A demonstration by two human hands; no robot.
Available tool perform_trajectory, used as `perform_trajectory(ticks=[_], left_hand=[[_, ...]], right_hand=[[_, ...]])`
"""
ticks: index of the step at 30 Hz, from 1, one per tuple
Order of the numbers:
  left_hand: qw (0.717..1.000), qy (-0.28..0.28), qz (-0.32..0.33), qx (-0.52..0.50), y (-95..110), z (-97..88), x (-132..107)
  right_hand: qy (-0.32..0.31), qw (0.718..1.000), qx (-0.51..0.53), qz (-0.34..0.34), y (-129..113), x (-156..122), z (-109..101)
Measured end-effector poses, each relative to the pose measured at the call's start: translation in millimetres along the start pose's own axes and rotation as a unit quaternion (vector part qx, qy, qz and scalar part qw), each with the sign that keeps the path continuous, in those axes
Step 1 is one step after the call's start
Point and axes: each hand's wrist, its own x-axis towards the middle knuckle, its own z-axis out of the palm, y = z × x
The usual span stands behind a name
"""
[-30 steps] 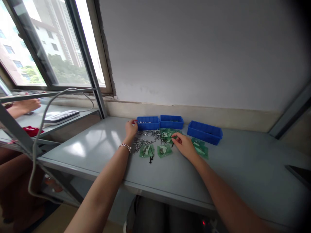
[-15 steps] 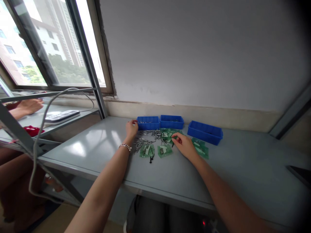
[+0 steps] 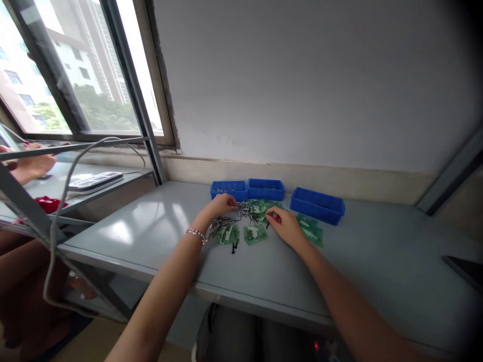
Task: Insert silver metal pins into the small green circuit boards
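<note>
Pins (image 3: 225, 220) are strewn on the table (image 3: 377, 251), before blue bins (image 3: 267, 194) set along its back edge; over them the left hand (image 3: 223, 203) is held, fingers drawn together, and whether one is gripped cannot be told. Beneath the bunched fingertips of the right hand (image 3: 286, 224) a black screw (image 3: 267, 226) is seen, its hold unclear. Green bags (image 3: 255, 234) are laid nearer the front edge

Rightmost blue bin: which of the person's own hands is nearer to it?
Right. The right hand is just left of the rightmost blue bin and nearer the person; the left hand is much farther left, by the leftmost blue bin.
</note>
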Motion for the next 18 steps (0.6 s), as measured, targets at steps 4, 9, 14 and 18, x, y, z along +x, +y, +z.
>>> perform_trajectory(ticks=[4, 9, 14, 18], left_hand=[[0.996, -0.091, -0.018, 0.006, 1.7, -3.7, -5.5], [0.986, -0.166, -0.006, 0.020, 4.3, -10.4, -9.2], [0.980, -0.192, -0.009, 0.047, 6.7, -8.3, -9.6], [0.980, -0.192, -0.012, 0.048, 4.0, -3.9, -7.7]], right_hand=[[-0.003, 1.000, -0.001, 0.002, -0.5, 0.0, 0.0], [-0.007, 1.000, -0.004, 0.003, -1.3, 0.0, 0.0], [-0.006, 1.000, -0.003, 0.005, 0.3, 0.5, 0.8], [-0.005, 1.000, -0.006, 0.004, 1.2, 0.4, 1.1]])
